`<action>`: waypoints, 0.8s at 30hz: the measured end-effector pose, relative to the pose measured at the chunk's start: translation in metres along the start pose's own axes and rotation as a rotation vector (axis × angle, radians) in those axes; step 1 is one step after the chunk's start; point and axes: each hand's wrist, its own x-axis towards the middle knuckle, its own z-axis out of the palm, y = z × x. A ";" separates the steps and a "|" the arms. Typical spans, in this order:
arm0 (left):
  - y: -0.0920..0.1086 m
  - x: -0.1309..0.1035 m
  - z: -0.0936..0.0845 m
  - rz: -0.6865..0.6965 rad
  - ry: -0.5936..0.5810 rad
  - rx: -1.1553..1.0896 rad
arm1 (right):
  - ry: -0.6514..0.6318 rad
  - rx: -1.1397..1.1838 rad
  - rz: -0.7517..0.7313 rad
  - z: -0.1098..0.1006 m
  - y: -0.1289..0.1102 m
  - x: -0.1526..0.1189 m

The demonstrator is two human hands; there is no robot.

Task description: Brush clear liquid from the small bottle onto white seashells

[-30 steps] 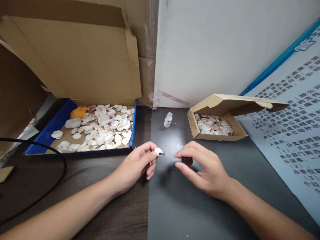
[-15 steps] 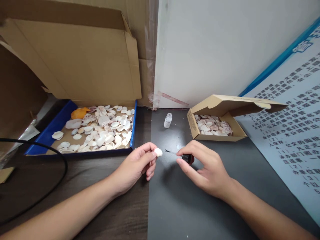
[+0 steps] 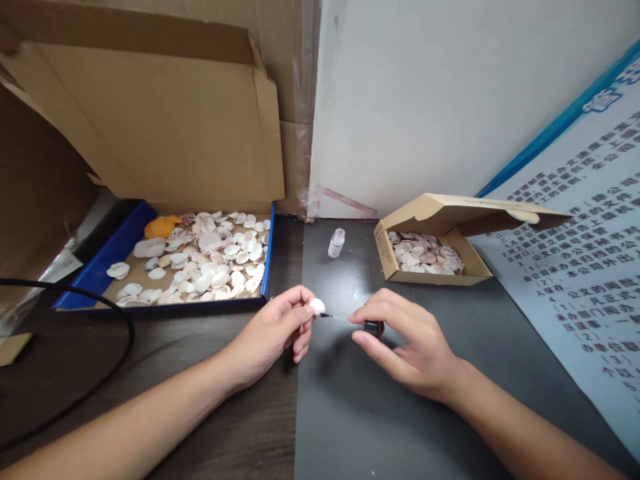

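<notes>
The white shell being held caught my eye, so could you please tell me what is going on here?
A person's left hand holds a white shell, while their right hand holds a black-capped brush, its dark tip at the shell's edge. A bottle stands uncapped on the dark mat beyond them. More shells lie in an open blue box on the left and a smaller cardboard box on the right.

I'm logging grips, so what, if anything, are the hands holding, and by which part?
The left hand pinches a shell by its edge; the right hand holds a brush by its black cap.
</notes>
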 end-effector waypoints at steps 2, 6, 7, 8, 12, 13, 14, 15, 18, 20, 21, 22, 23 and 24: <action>0.000 0.000 -0.001 -0.006 -0.010 0.007 | -0.013 0.005 -0.002 0.001 0.000 0.000; 0.003 -0.002 0.000 -0.036 -0.001 0.031 | 0.006 -0.054 0.062 0.001 0.003 -0.001; 0.003 -0.002 0.000 -0.035 0.010 0.035 | 0.016 -0.059 0.065 0.001 0.003 -0.001; 0.004 -0.002 0.001 -0.029 0.018 0.038 | 0.024 -0.056 0.057 0.000 0.003 -0.001; 0.002 -0.002 0.001 -0.009 0.001 0.056 | 0.026 -0.004 -0.013 -0.001 0.003 0.000; 0.002 -0.002 0.001 -0.006 -0.007 0.062 | 0.017 0.001 -0.020 -0.001 0.003 0.000; 0.001 -0.002 0.000 -0.001 -0.013 0.066 | 0.002 0.002 -0.018 -0.001 0.002 0.000; 0.001 -0.001 0.000 0.003 -0.014 0.067 | -0.017 -0.003 -0.007 -0.001 0.002 0.000; 0.000 0.000 0.000 0.015 -0.004 0.067 | -0.063 -0.013 0.058 -0.003 0.001 0.000; 0.001 0.000 0.001 0.010 -0.004 0.075 | -0.061 0.001 0.092 -0.004 0.000 0.000; 0.002 0.000 0.001 0.004 -0.008 0.081 | -0.058 0.012 0.102 -0.004 -0.001 0.000; 0.003 0.000 0.001 -0.003 -0.010 0.086 | -0.056 0.025 0.108 -0.005 -0.002 0.000; 0.003 0.000 0.001 -0.009 -0.010 0.089 | -0.057 0.035 0.115 -0.006 -0.003 -0.001; 0.004 0.000 0.001 -0.014 -0.008 0.091 | -0.060 0.041 0.124 -0.006 -0.003 -0.001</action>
